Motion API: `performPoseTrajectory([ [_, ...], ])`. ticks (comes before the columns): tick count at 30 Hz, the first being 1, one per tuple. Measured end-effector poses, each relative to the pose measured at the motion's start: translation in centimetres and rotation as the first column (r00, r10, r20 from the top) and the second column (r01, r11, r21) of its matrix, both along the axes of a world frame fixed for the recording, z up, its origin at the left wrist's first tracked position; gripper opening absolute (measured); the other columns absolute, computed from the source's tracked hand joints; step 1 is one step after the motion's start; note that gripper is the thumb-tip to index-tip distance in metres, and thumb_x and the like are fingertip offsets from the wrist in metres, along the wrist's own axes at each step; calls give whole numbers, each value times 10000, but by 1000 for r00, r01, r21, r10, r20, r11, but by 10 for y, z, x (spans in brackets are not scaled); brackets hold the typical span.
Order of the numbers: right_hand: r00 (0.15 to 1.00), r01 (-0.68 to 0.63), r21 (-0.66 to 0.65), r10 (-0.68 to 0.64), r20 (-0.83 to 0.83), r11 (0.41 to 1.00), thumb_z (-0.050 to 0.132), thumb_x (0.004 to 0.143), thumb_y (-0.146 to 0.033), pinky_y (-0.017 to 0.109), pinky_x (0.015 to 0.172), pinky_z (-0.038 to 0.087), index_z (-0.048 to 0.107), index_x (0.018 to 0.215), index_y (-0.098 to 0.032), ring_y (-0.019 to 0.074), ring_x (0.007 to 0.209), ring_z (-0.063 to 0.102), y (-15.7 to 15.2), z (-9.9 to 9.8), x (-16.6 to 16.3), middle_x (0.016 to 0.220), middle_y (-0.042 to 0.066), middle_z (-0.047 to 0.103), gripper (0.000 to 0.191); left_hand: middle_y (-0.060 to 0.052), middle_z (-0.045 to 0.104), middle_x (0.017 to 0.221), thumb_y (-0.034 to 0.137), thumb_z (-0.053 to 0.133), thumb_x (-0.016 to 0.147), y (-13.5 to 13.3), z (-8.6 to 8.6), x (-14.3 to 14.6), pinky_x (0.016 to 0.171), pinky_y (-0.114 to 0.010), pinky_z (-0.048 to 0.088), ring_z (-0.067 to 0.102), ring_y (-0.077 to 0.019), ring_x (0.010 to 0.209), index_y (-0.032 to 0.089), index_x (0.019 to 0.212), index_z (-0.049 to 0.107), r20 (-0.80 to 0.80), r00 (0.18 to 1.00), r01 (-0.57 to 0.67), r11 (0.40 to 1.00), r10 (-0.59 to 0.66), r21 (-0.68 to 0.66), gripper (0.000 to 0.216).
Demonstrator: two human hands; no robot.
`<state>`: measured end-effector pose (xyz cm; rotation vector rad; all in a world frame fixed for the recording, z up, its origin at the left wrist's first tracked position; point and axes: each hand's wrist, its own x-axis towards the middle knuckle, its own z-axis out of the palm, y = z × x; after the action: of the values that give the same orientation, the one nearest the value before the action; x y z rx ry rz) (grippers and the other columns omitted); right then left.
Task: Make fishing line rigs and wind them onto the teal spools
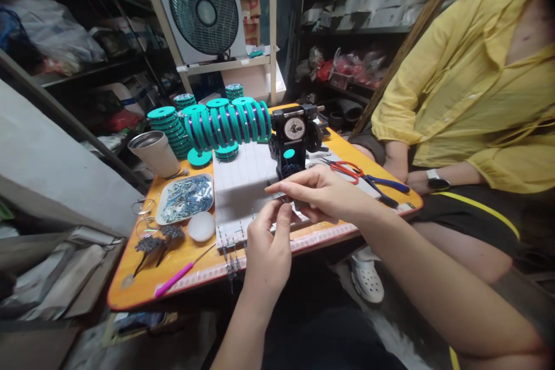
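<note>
Orange ran across the tabletop (130, 277) where I worked, with a white board (247, 176) lying on it. My left hand (269, 237) was raised at the board's near side, thumb and fingers curled inward. My right hand (323, 192) came in from the other side, its fingers bent over toward the left fingertips. The two met just in front of a black winding machine (284, 153). Something thin and small seemed to sit between my fingertips, but my own fingers hid most of it, so I cannot tell what it was or whether either hand gripped it firmly.

From the machine a row of teal discs (228, 124) stretched leftward, dark purplish wire showing in the gaps. More teal discs stood behind in stacks, beside a pale cup (158, 156). Nearer me, a white tray (173, 222) held many small metallic pins (187, 196), with a round white dish (202, 226) just beside it. A magenta-handled tool (174, 280) lay along the near edge. To my right rested red-handled pliers (347, 170) and blue-handled pliers (387, 184), and a person in a yellow shirt (463, 87) sat close by.
</note>
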<state>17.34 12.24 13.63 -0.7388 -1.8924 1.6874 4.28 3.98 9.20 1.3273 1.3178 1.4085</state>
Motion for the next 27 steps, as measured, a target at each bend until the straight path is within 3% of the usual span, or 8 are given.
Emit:
performPoseTrajectory([
  [3,994,-72,-194,54,-96,978,571,902,-394,107,289,237,657,1134,-106,22,277,325,1,-6,1,428,-56,497,380,3,567,685,392,428,952,-6,1,-2,641,-235,410,527,-123,647,177,835,568,-80,997,-18,1000,18,0,282],
  [5,971,-168,-357,92,-222,919,523,928,-348,99,283,233,652,1059,-106,13,257,319,2,-8,0,481,-30,562,304,15,552,660,385,440,949,-7,3,-5,621,-228,409,516,-110,620,180,821,554,-64,998,6,1000,-5,18,268],
  [9,904,-315,-609,35,-425,728,342,986,-364,133,316,375,522,731,-143,35,252,390,4,-9,-12,523,-17,588,382,25,580,605,365,507,922,-5,5,-6,574,-212,436,550,-100,564,176,803,549,209,975,71,996,-82,58,227],
  [12,894,-311,-691,-46,-446,652,275,1001,-377,134,243,308,401,627,-161,52,225,370,3,-7,-23,458,-35,525,449,28,599,541,325,532,905,-3,4,-2,530,-197,445,564,-91,486,166,776,547,466,879,91,995,-95,30,206],
  [16,900,-269,-719,-98,-424,641,312,993,-364,109,210,230,377,627,-165,45,213,346,1,-8,-29,435,-41,496,422,6,635,544,308,541,885,-8,0,2,492,-192,458,582,-99,442,153,742,538,654,755,118,991,-51,-59,211],
  [27,906,-245,-695,-96,-412,676,371,978,-378,92,208,218,384,640,-168,23,218,305,1,-12,-29,450,-44,478,398,-9,644,580,284,506,912,-34,-4,6,580,-275,541,612,-119,467,131,750,598,802,597,225,965,-25,-138,241],
])
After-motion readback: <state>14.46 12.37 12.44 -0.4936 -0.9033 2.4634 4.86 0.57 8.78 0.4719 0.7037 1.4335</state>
